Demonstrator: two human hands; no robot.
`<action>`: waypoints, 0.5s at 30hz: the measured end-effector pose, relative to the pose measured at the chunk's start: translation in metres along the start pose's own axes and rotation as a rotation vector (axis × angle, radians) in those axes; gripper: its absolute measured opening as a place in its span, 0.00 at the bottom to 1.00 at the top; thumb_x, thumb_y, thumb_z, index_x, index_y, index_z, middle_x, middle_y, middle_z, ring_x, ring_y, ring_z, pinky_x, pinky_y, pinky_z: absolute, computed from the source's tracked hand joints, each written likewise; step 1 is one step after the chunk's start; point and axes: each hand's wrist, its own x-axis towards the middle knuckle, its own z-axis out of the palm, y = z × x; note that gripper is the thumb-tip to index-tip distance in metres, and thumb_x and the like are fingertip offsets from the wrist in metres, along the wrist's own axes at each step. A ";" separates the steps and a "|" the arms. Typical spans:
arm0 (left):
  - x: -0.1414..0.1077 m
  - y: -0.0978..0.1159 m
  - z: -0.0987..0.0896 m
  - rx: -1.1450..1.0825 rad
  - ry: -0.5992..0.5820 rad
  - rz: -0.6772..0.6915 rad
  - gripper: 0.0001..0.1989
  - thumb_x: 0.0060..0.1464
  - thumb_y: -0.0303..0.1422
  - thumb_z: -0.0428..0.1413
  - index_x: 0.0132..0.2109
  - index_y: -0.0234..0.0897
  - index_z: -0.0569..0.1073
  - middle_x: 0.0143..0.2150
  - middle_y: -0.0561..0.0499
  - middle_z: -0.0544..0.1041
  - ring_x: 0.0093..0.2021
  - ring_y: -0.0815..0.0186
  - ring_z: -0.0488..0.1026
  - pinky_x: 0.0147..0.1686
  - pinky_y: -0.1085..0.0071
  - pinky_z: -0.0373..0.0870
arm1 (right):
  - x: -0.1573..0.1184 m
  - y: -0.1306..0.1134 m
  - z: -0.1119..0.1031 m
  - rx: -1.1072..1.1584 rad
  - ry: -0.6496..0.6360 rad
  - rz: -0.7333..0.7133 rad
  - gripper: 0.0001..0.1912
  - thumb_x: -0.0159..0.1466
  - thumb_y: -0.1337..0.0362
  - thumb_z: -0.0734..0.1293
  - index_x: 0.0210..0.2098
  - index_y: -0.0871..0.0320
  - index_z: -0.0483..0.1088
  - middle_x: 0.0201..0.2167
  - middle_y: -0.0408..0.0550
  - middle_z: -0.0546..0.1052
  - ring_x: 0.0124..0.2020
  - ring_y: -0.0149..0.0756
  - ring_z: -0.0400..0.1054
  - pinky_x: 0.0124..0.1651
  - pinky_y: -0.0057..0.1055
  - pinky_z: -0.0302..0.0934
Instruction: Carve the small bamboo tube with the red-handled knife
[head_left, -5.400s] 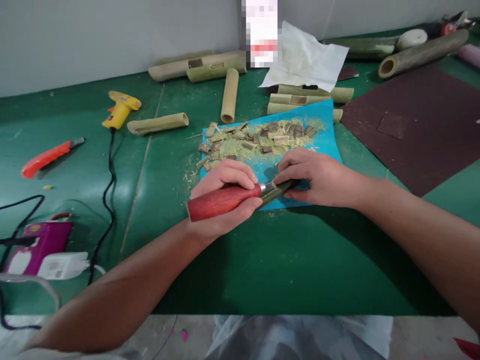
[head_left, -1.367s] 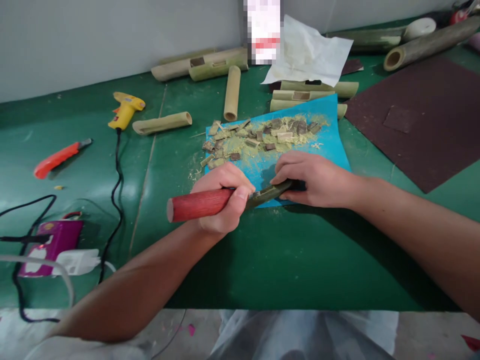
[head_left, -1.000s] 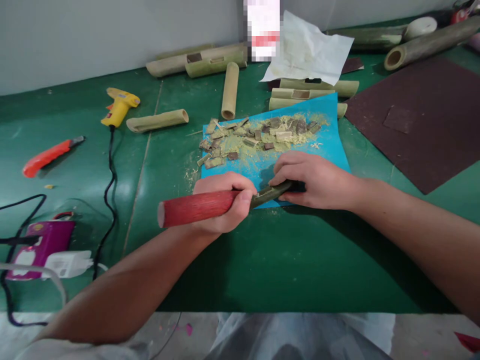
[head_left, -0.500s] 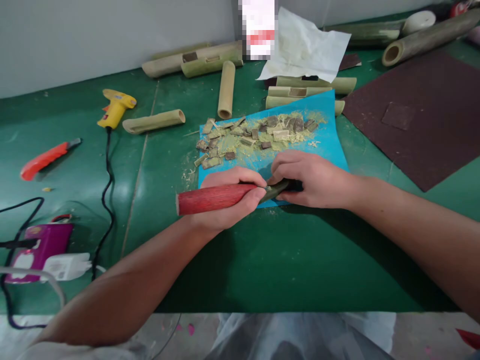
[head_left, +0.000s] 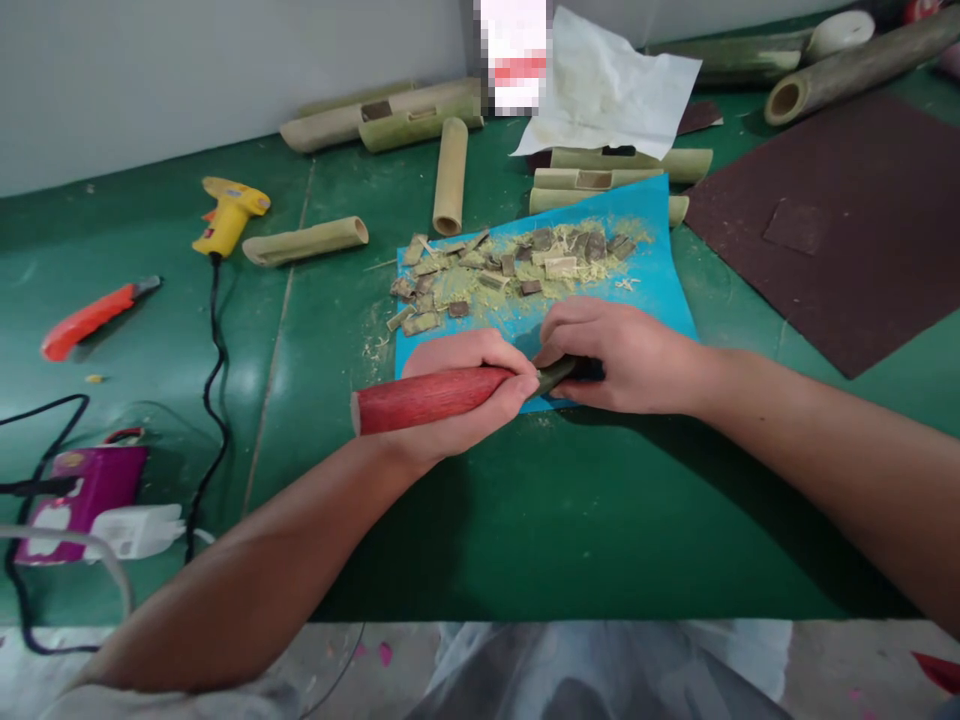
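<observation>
My left hand (head_left: 480,375) is wrapped round the thick red wooden handle (head_left: 427,397) of a tool. Its blade or tip is hidden by my fingers. Close by on the right, my right hand (head_left: 611,355) is closed on a dark green bamboo piece (head_left: 553,377), whose far part is covered by the fingers. The fingertips of both hands nearly meet where tool and bamboo come together. Beneath them lies a blue sheet (head_left: 660,300), with bamboo shavings and small brown and pale chips (head_left: 491,270) heaped along its back half.
Cut bamboo tubes (head_left: 420,122) and a short tube (head_left: 306,241) lie toward the back. On the left are a yellow glue gun (head_left: 231,215), an orange cutter (head_left: 97,318) and a purple power strip (head_left: 90,500) with cords. Brown sheet material (head_left: 847,240) and white paper (head_left: 607,90) lie rightward.
My left hand has slid slightly rightward along the bamboo with the red-handled tool. My right hand stays in nearly the same place, and the view has shifted a little.
</observation>
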 end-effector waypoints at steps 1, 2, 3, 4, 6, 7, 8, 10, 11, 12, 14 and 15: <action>0.001 0.000 0.001 -0.008 0.013 -0.011 0.08 0.58 0.32 0.62 0.30 0.43 0.80 0.26 0.55 0.81 0.22 0.69 0.73 0.23 0.70 0.70 | 0.000 0.000 0.000 0.000 0.002 -0.006 0.04 0.66 0.67 0.71 0.41 0.57 0.77 0.41 0.52 0.77 0.45 0.44 0.73 0.48 0.39 0.66; 0.001 0.001 0.002 -0.016 0.023 -0.027 0.08 0.58 0.32 0.61 0.29 0.42 0.79 0.25 0.55 0.80 0.22 0.69 0.73 0.23 0.70 0.70 | 0.000 0.001 0.000 0.001 0.003 -0.012 0.04 0.66 0.67 0.71 0.41 0.57 0.77 0.41 0.51 0.77 0.44 0.44 0.73 0.48 0.39 0.66; 0.002 0.000 0.003 -0.022 0.028 -0.037 0.09 0.58 0.32 0.61 0.29 0.42 0.78 0.25 0.56 0.79 0.21 0.70 0.72 0.23 0.70 0.69 | 0.000 0.001 0.001 0.003 0.004 -0.015 0.04 0.66 0.67 0.71 0.41 0.57 0.77 0.40 0.51 0.77 0.44 0.43 0.73 0.48 0.38 0.66; 0.002 0.000 0.003 -0.024 0.031 -0.040 0.09 0.57 0.32 0.61 0.28 0.42 0.77 0.24 0.56 0.79 0.21 0.70 0.71 0.23 0.70 0.69 | 0.001 0.002 0.001 0.004 0.004 -0.018 0.04 0.66 0.68 0.71 0.41 0.57 0.77 0.40 0.51 0.77 0.44 0.43 0.72 0.48 0.38 0.66; 0.001 -0.002 0.003 -0.035 0.031 -0.024 0.09 0.57 0.31 0.60 0.28 0.41 0.75 0.23 0.56 0.77 0.21 0.71 0.70 0.24 0.70 0.68 | 0.001 0.003 0.001 0.005 0.002 -0.020 0.05 0.66 0.68 0.71 0.42 0.57 0.77 0.40 0.51 0.77 0.44 0.43 0.72 0.47 0.38 0.65; -0.001 -0.004 0.002 -0.046 0.039 -0.010 0.09 0.57 0.30 0.60 0.28 0.41 0.75 0.23 0.57 0.76 0.21 0.71 0.70 0.24 0.70 0.67 | 0.001 0.003 0.001 0.004 0.003 -0.021 0.05 0.66 0.68 0.71 0.42 0.57 0.77 0.40 0.51 0.77 0.44 0.43 0.72 0.46 0.37 0.65; -0.002 -0.005 0.002 -0.059 0.049 0.002 0.09 0.56 0.28 0.60 0.27 0.41 0.74 0.23 0.57 0.75 0.21 0.72 0.69 0.24 0.71 0.66 | 0.001 0.003 0.001 0.002 0.004 -0.023 0.05 0.66 0.68 0.71 0.42 0.57 0.77 0.40 0.51 0.77 0.43 0.42 0.72 0.46 0.37 0.65; -0.004 -0.007 -0.001 -0.080 0.070 0.031 0.10 0.56 0.27 0.60 0.27 0.40 0.72 0.22 0.58 0.72 0.21 0.73 0.68 0.23 0.72 0.65 | 0.001 0.003 0.001 0.003 0.005 -0.032 0.04 0.66 0.67 0.71 0.41 0.57 0.77 0.39 0.50 0.76 0.42 0.41 0.71 0.45 0.37 0.64; -0.006 -0.007 -0.001 -0.086 0.077 0.050 0.10 0.56 0.26 0.59 0.26 0.40 0.71 0.21 0.58 0.71 0.20 0.73 0.67 0.22 0.72 0.64 | 0.001 0.003 0.001 0.004 0.004 -0.033 0.04 0.66 0.67 0.71 0.41 0.57 0.77 0.39 0.50 0.76 0.42 0.41 0.71 0.46 0.37 0.64; -0.007 -0.008 -0.002 -0.085 0.079 0.066 0.11 0.55 0.26 0.59 0.26 0.40 0.71 0.21 0.58 0.71 0.20 0.73 0.67 0.22 0.72 0.63 | 0.001 0.002 0.000 0.005 0.006 -0.034 0.03 0.66 0.67 0.71 0.41 0.57 0.76 0.39 0.50 0.76 0.43 0.41 0.71 0.46 0.37 0.64; -0.008 -0.009 -0.003 -0.071 0.081 0.076 0.11 0.55 0.27 0.59 0.26 0.40 0.71 0.20 0.57 0.70 0.20 0.72 0.66 0.21 0.71 0.62 | 0.000 0.002 0.000 0.009 0.014 -0.041 0.03 0.67 0.67 0.71 0.41 0.56 0.76 0.40 0.50 0.77 0.43 0.42 0.72 0.46 0.37 0.64; -0.009 -0.010 -0.002 -0.071 0.086 0.075 0.11 0.55 0.27 0.59 0.26 0.40 0.70 0.20 0.57 0.70 0.20 0.72 0.66 0.21 0.71 0.61 | 0.000 0.003 0.000 0.010 0.018 -0.047 0.03 0.67 0.67 0.71 0.41 0.56 0.76 0.40 0.50 0.77 0.44 0.42 0.72 0.47 0.37 0.64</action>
